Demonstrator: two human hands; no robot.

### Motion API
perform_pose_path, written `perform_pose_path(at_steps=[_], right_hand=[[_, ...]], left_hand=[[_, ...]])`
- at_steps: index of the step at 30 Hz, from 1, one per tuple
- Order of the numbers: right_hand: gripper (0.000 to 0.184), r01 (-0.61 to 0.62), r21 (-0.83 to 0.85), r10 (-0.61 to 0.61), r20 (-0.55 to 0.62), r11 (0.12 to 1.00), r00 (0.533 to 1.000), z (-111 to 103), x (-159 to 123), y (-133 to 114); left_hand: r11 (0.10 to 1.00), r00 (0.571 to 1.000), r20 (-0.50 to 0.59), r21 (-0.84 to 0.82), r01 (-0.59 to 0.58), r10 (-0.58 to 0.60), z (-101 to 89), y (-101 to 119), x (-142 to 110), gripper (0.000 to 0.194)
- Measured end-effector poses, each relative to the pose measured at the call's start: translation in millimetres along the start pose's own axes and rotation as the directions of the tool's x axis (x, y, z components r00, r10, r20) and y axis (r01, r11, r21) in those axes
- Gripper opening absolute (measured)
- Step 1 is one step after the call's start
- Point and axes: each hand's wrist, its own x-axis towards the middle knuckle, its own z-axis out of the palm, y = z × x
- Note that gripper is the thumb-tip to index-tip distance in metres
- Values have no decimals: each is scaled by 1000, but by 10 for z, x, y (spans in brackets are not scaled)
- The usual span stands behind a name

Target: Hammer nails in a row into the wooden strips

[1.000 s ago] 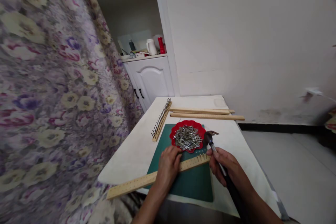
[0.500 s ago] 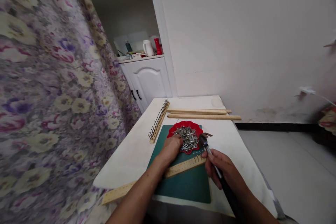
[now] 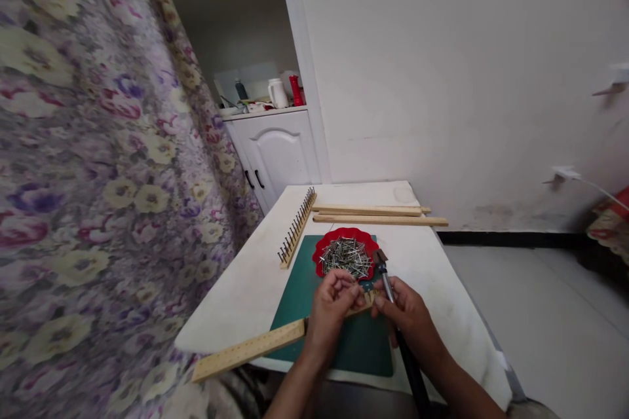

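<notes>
My right hand is closed around the hammer, whose metal head points up beside the bowl and whose black handle runs down toward me. My left hand is in front of the bowl, its fingertips pinched together close to my right fingers. It came out of the nails; what it pinches is tiny and mostly hidden, apparently nails. Below both hands a wooden strip with rows of small holes lies aslant, a few nails standing at its right end. A red scalloped bowl holds a heap of loose nails.
A green cutting mat lies on the white-covered table. At the left stands a strip studded with upright nails. Several wooden strips lie along the back. A floral curtain hangs at the left, near a white cabinet.
My left hand has left the bowl and come back toward me, over the wooden strip and near my right hand. The hammer stays in my right hand, almost in place.
</notes>
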Motion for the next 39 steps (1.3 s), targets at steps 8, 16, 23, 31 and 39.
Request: perform_pose_path(at_steps=[8,16,23,31,39], right_hand=[[28,18,37,-18,-5,999,1000,37,-24,90],[19,44,-131,-46,-9,990,999,28,-95,131],[20,22,-89,-19,30,996,999,40,-144,58],[28,-37,70,33,54,997,998,-79,-88,-38],[28,-56,82,52,44,995,998,-53,-101,-73]], left_hand=[[959,998,15,-277,55,-53,125,-70,-167,14],[849,976,134,483,-214,170,-14,0,-336,9],[832,985,71,528,-171,157,-90,-79,-329,11],[906,981,-177,424,5,78,-127,-461,-26,16],[874,977,-169,485,-34,133,-77,-583,66,16]])
